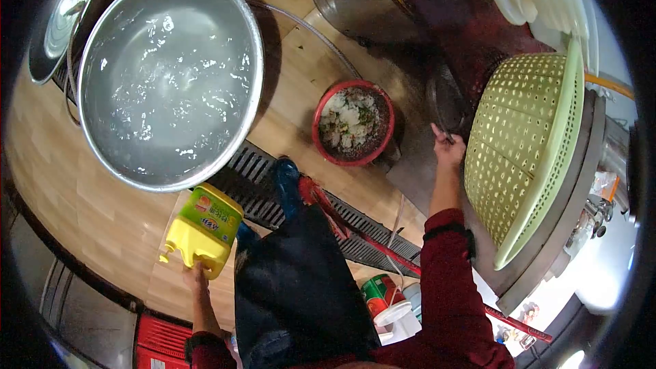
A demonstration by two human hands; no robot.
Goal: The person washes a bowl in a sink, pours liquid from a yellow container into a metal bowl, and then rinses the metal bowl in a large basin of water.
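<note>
My left hand (197, 275) is closed round the handle of a yellow plastic jug (205, 229) with a green printed label. The jug is tilted over on its side, beside the rim of a large round metal basin (257, 89) of water. My right hand (447, 149) reaches forward to the right, its fingers closed at the edge of a dark, rounded thing (445, 99). What exactly those fingers grip is too dim to tell. Close to that hand stands a light green perforated plastic colander (519, 130), tipped on its side.
A red bucket (389, 130) of food scraps stands on the floor ahead. A slotted drain grate (256, 178) crosses the floor by my boots. A hose (318, 35) runs behind the bucket. A red crate (162, 340) sits at lower left, a green-and-red tub (379, 295) at lower right.
</note>
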